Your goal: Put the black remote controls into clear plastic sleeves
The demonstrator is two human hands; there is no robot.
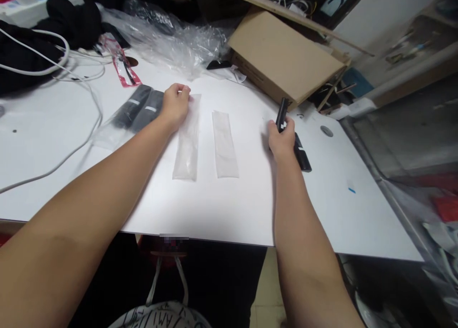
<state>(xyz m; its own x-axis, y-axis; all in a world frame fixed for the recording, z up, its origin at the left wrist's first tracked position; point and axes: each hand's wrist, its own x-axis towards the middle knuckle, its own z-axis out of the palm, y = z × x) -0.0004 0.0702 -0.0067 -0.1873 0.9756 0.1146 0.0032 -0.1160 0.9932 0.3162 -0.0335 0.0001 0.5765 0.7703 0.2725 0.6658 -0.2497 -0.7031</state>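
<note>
My left hand [176,106] is closed, its fingertips pinching the top edge of a narrow translucent plastic bag [188,147] that lies flat on the white table. A second such plastic bag [225,144] lies a little to the right, untouched. My right hand [282,138] is wrapped round a slim black bar-shaped object [282,110], held tilted with its upper end showing. Beside that hand, another black bar [302,154] with a small white label lies on the table. Under and beyond my left forearm are dark, white-labelled packages [147,109] in clear plastic.
A cardboard box [286,56] stands at the back right, with crumpled clear plastic [179,42] left of it. A red-edged packet [121,63] and white cables [80,147] lie at the left. The table's front edge [200,241] runs close to my body.
</note>
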